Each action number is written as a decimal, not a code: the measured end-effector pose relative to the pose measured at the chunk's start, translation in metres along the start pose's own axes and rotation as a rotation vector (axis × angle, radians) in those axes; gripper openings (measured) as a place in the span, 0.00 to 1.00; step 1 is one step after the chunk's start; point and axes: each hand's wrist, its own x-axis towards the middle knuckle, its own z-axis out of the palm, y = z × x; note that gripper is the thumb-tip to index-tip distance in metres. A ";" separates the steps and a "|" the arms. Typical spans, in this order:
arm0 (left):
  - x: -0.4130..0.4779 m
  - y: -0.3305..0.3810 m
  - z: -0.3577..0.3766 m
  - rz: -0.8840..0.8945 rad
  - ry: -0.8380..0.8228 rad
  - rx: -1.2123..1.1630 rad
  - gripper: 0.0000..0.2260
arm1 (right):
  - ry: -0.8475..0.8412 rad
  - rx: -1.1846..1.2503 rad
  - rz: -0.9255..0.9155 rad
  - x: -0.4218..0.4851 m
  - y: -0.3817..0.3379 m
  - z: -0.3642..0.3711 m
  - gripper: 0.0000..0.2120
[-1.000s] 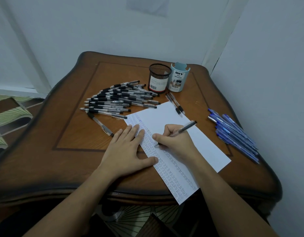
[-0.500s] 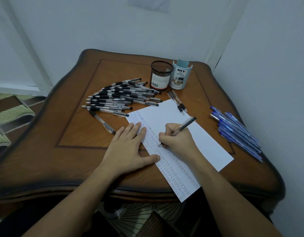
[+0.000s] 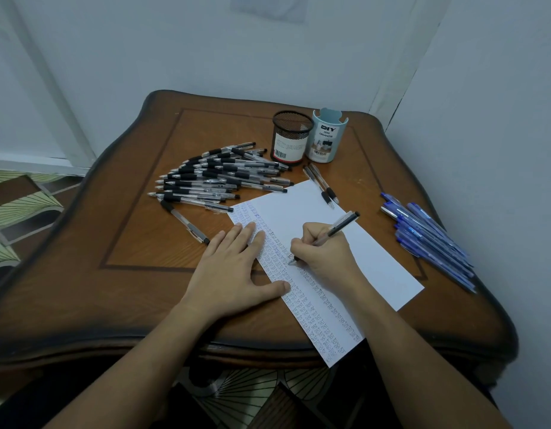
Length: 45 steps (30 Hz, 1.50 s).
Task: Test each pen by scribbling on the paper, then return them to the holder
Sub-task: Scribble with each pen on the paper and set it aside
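While the left hand (image 3: 234, 270) lies flat with fingers straight, pressing down the left edge of the white sheet of paper (image 3: 354, 261), the right hand (image 3: 322, 252) pinches a clear black-gripped pen (image 3: 336, 230) between curled fingers, its tip touching the paper beside rows of small scribbles. On the brown wooden table (image 3: 138, 243), a heap of black-gripped clear pens (image 3: 218, 178) lies left of the sheet, one loose pen (image 3: 184, 221) just below it. Two more pens (image 3: 320, 184) lie by the sheet's far edge. Behind stand a black mesh pen holder (image 3: 291, 137) and a pale blue desk organizer cup (image 3: 327, 137), touching. A bundle of blue pens (image 3: 429, 239) lies to the right.
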 end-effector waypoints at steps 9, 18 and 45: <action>0.000 0.000 -0.001 -0.001 -0.011 0.014 0.52 | 0.018 -0.057 -0.014 -0.002 -0.004 -0.002 0.18; -0.001 0.001 -0.001 -0.004 -0.006 0.024 0.53 | 0.020 -0.087 -0.020 -0.003 -0.004 -0.001 0.20; -0.001 0.001 -0.002 -0.005 -0.012 0.022 0.53 | 0.098 0.180 0.159 0.006 -0.014 -0.009 0.20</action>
